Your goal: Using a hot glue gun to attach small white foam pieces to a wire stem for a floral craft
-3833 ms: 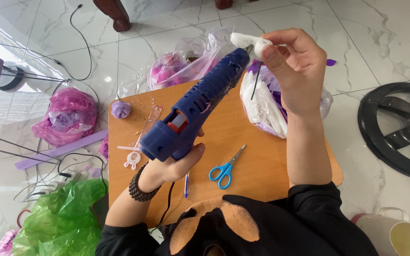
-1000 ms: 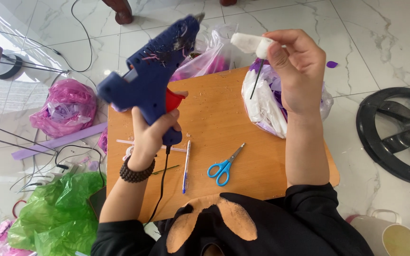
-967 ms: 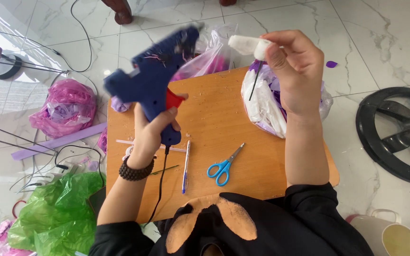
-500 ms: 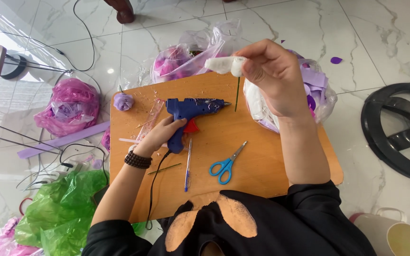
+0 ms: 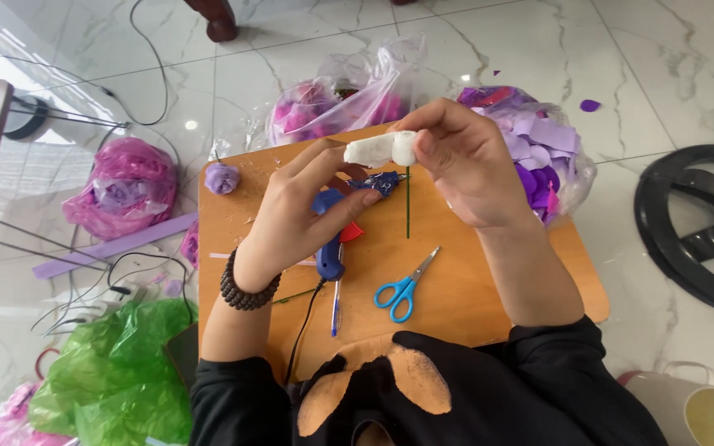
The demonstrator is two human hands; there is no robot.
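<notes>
Right hand (image 5: 473, 165) pinching one end of a white foam piece (image 5: 382, 149) above the wooden board (image 5: 489, 281), a thin green stem (image 5: 407, 206) hanging down from it; left hand (image 5: 307, 211) with fingertips closing on the other end of the same piece. Beneath the left hand, blue glue gun (image 5: 332, 248) lying on the board, blue-handled scissors (image 5: 402, 289) and a pen (image 5: 335, 301) just beside. Further out, bag of purple petals (image 5: 547, 157) at the board's right edge, small purple flower (image 5: 222, 177) at its left corner, pink bags (image 5: 121, 194) and a green bag (image 5: 117, 380) on the floor
</notes>
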